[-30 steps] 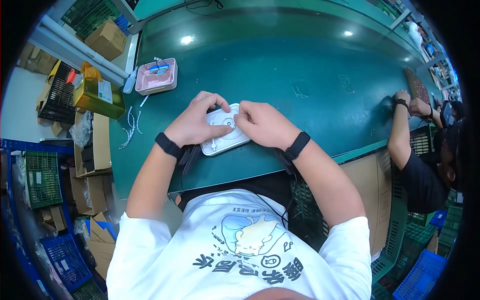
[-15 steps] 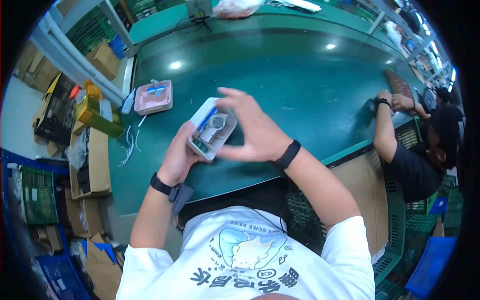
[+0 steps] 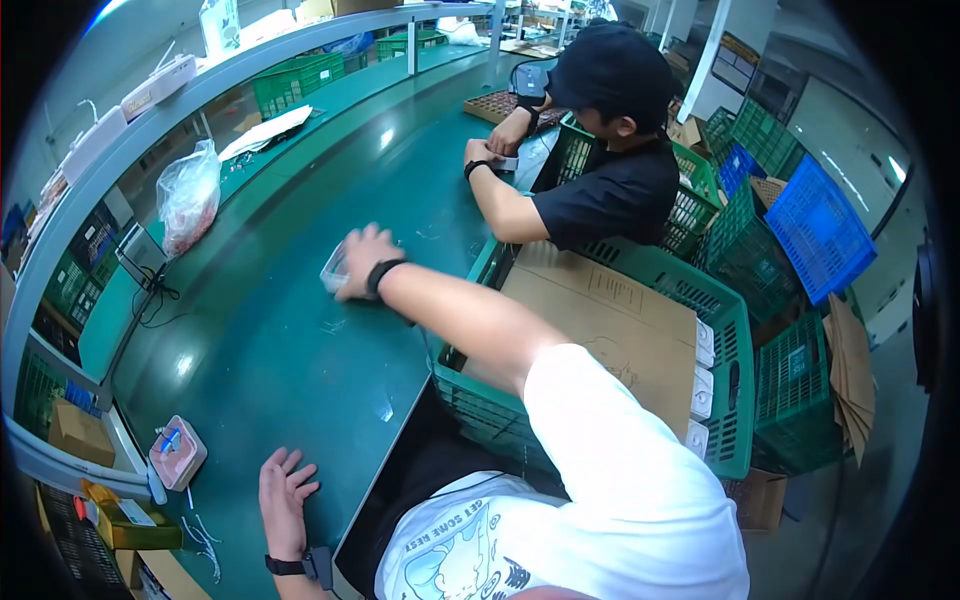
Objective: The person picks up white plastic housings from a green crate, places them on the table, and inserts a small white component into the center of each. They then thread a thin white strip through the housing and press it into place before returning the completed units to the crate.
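Note:
Across the green worktop, my right arm reaches out, and my right hand grips a small pale open case resting at table level. The hand covers most of the case, so what is inside it cannot be made out now. My left hand hovers low over the near left part of the worktop, fingers apart and holding nothing. Left of that hand sits a pink tray with a blue item in it.
A co-worker in black works at the far right. A green crate topped with cardboard stands right of the worktop. White strands lie near the left edge; a plastic bag sits at the back.
My view has swung to the right. My right hand has carried the case away from my left hand, out along the worktop. The left hand has let go of it.

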### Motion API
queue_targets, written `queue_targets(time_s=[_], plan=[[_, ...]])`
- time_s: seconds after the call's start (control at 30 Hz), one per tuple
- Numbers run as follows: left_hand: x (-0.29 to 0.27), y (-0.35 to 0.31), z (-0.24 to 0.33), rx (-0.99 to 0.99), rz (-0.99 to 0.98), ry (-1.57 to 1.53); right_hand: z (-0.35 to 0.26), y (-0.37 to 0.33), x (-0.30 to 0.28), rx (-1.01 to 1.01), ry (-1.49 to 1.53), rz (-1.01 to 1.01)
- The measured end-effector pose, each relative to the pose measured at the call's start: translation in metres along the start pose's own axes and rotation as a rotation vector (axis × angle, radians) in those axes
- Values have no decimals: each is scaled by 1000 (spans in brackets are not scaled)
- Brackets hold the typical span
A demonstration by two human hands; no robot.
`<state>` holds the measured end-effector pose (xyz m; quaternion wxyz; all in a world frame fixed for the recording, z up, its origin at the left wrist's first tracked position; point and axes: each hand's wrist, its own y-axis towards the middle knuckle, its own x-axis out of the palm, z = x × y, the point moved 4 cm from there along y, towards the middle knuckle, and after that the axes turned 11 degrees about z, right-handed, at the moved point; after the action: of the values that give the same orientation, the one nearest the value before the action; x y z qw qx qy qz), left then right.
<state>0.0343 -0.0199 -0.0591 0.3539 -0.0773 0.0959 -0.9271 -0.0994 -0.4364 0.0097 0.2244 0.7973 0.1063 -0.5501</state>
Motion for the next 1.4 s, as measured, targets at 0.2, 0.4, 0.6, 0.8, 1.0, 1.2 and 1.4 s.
queue_targets(time_s=[0.2, 0.4, 0.6, 0.8, 1.0, 1.2, 1.4], plan=[[-1, -10, 3, 94, -38, 214, 56, -65, -106, -398, 458, 451], [2, -9, 11, 195, -34, 413, 229, -200, -204, 145, 3, 243], [65, 7, 57, 367, -368, 680, 570, -420, -221, 891, -396, 135], [103, 25, 50, 437, -386, 905, 529, -451, -158, 1290, 271, 230], [111, 18, 48, 629, -383, 850, 516, -460, -193, 1252, 473, 50], [83, 35, 33, 506, -497, 585, 423, -448, -248, 1142, 1042, 1], [50, 70, 7, 394, -532, 542, 391, -450, -402, 889, 505, 456]])
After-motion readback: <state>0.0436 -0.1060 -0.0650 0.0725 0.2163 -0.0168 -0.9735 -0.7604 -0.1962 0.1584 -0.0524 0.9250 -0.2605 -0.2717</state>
